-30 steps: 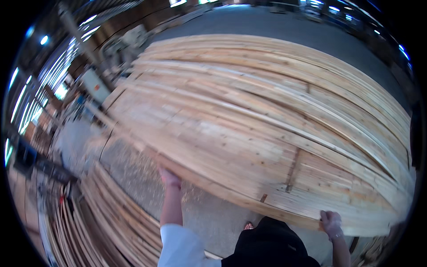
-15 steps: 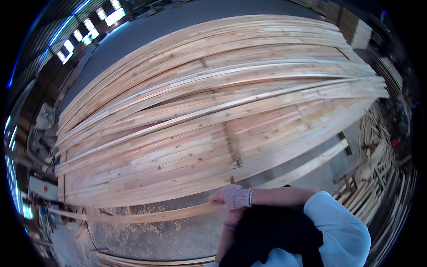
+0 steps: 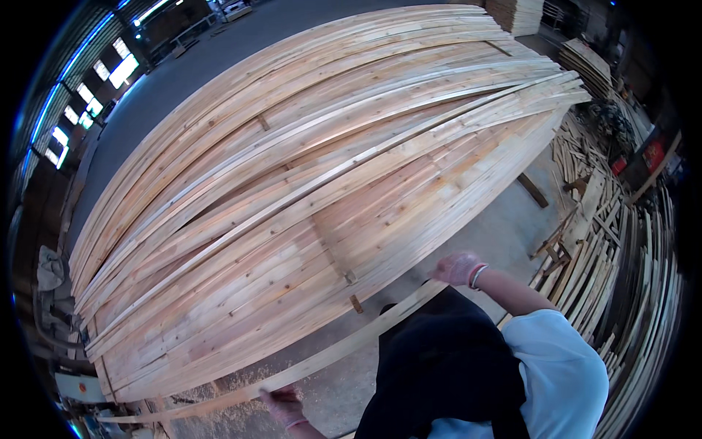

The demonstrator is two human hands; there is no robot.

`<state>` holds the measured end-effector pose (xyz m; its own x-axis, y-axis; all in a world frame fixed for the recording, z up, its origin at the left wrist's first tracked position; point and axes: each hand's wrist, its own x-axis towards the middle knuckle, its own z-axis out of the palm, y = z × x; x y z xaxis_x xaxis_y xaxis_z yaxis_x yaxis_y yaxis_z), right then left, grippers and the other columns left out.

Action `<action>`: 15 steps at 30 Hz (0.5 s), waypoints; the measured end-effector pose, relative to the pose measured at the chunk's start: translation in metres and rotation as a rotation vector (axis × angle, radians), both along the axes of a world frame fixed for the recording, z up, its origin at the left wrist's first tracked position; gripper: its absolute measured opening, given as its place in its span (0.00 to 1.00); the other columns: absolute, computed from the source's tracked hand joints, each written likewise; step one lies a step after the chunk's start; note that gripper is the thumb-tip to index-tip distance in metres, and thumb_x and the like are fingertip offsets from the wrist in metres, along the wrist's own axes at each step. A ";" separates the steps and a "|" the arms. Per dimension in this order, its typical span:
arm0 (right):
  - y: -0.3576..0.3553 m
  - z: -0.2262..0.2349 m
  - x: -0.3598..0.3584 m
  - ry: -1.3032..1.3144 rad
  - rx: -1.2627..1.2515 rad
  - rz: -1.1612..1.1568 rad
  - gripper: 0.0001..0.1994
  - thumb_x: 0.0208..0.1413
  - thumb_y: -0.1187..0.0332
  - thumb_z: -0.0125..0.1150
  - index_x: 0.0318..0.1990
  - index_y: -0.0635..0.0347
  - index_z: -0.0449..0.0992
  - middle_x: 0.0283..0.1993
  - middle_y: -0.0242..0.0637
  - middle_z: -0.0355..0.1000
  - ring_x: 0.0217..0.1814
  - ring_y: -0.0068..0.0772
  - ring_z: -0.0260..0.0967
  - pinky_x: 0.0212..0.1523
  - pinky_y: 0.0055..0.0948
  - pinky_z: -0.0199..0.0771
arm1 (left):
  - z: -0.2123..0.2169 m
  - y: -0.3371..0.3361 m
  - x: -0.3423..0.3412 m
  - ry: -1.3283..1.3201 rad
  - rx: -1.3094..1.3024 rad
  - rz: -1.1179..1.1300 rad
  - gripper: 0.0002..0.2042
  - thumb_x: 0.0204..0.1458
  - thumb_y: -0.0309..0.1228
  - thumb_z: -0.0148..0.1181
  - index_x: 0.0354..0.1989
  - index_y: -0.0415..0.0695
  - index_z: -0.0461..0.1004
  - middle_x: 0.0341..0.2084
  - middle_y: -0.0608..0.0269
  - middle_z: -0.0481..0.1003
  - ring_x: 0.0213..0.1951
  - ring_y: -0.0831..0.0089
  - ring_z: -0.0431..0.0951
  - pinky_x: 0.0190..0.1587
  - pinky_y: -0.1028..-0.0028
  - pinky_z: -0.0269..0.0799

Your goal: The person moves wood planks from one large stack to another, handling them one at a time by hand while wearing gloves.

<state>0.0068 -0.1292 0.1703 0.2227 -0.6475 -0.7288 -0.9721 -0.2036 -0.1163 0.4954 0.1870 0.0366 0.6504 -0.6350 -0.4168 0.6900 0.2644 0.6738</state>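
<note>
A long, narrow wooden board [image 3: 344, 350] lies across in front of me, running from the lower left up toward my right side. My right hand [image 3: 457, 269], in a pale pinkish work glove, is closed at the board's right end. Lower and further left, my left hand [image 3: 284, 404] grips the near edge of the same board, in a similar glove; some of its fingers are hidden. Beyond the board spreads a wide layer of long planks [image 3: 292, 256] laid side by side, with some strips lying loosely on top.
Short wooden crosspieces [image 3: 356, 304] stick out from under the planks. Sawdust and shavings [image 3: 245, 384] cover the floor at lower left. To the right are heaped offcuts and strips [image 3: 585, 271]. A pale box [image 3: 79, 388] stands at the left, and stacked timber [image 3: 515, 16] at the back.
My hands were close together at the board; now they are far apart, the right further right and up, the left lower and left. My view has also turned, so the planks appear more slanted.
</note>
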 end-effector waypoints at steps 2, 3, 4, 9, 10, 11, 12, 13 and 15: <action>0.016 -0.005 0.017 -0.239 -0.025 -0.038 0.29 0.57 0.39 0.42 0.50 0.51 0.76 0.48 0.45 0.75 0.54 0.50 0.70 0.57 0.41 0.66 | 0.017 -0.014 -0.013 -0.047 0.016 0.059 0.24 0.51 0.52 0.59 0.48 0.46 0.72 0.39 0.65 0.78 0.35 0.72 0.78 0.42 0.69 0.77; 0.020 -0.001 0.033 -0.267 0.005 0.024 0.29 0.56 0.38 0.42 0.51 0.47 0.76 0.49 0.44 0.74 0.54 0.50 0.69 0.56 0.41 0.66 | 0.023 -0.023 -0.029 -0.052 0.022 0.031 0.25 0.52 0.53 0.58 0.50 0.46 0.72 0.41 0.65 0.78 0.37 0.72 0.78 0.42 0.69 0.78; 0.016 -0.005 0.065 -0.348 0.067 0.119 0.28 0.56 0.38 0.43 0.51 0.46 0.75 0.49 0.43 0.74 0.54 0.50 0.69 0.55 0.41 0.66 | 0.040 -0.014 -0.049 -0.077 0.019 0.068 0.26 0.52 0.54 0.56 0.52 0.47 0.71 0.43 0.66 0.78 0.39 0.72 0.78 0.42 0.69 0.78; 0.038 -0.001 0.122 -0.688 0.183 0.276 0.28 0.56 0.41 0.45 0.47 0.55 0.75 0.44 0.44 0.75 0.49 0.48 0.71 0.50 0.41 0.69 | 0.014 -0.078 -0.170 0.038 -0.081 -0.630 0.28 0.51 0.49 0.60 0.56 0.45 0.66 0.44 0.58 0.75 0.43 0.59 0.76 0.48 0.59 0.74; 0.038 -0.001 0.130 -0.717 0.173 0.333 0.27 0.56 0.41 0.46 0.48 0.54 0.74 0.44 0.45 0.75 0.49 0.49 0.71 0.50 0.41 0.69 | 0.007 -0.090 -0.187 0.066 -0.113 -0.684 0.25 0.50 0.46 0.60 0.54 0.46 0.67 0.44 0.59 0.74 0.43 0.60 0.75 0.48 0.60 0.73; 0.037 -0.001 0.137 -0.750 0.167 0.395 0.26 0.56 0.42 0.46 0.48 0.54 0.73 0.44 0.45 0.75 0.49 0.49 0.71 0.49 0.41 0.69 | 0.000 -0.102 -0.204 0.089 -0.143 -0.740 0.23 0.50 0.42 0.60 0.53 0.46 0.67 0.45 0.60 0.74 0.43 0.61 0.74 0.47 0.60 0.72; 0.033 -0.001 0.140 -0.786 0.167 0.464 0.25 0.56 0.43 0.47 0.48 0.54 0.73 0.44 0.45 0.75 0.49 0.49 0.71 0.49 0.41 0.69 | 0.032 -0.126 -0.220 0.154 -0.047 -0.594 0.21 0.51 0.46 0.59 0.49 0.48 0.70 0.41 0.61 0.74 0.38 0.62 0.74 0.47 0.60 0.72; 0.027 0.001 0.139 -0.732 0.118 0.515 0.24 0.56 0.44 0.48 0.50 0.52 0.72 0.44 0.46 0.74 0.49 0.49 0.71 0.49 0.42 0.69 | 0.050 -0.142 -0.230 0.220 0.043 -0.448 0.19 0.52 0.49 0.58 0.45 0.49 0.73 0.37 0.62 0.75 0.34 0.63 0.73 0.46 0.61 0.71; 0.007 0.010 0.132 -0.631 0.012 0.630 0.24 0.55 0.46 0.51 0.53 0.49 0.69 0.45 0.48 0.73 0.49 0.50 0.70 0.49 0.44 0.69 | 0.001 -0.130 -0.184 0.300 -0.250 -0.403 0.14 0.50 0.46 0.61 0.32 0.49 0.73 0.24 0.68 0.72 0.25 0.70 0.68 0.40 0.65 0.71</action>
<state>0.1389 -0.1221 0.1803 0.8969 -0.2625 -0.3558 -0.4343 -0.6737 -0.5979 0.3111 0.0572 0.0379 0.2119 -0.9121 -0.3509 0.9211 0.0665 0.3835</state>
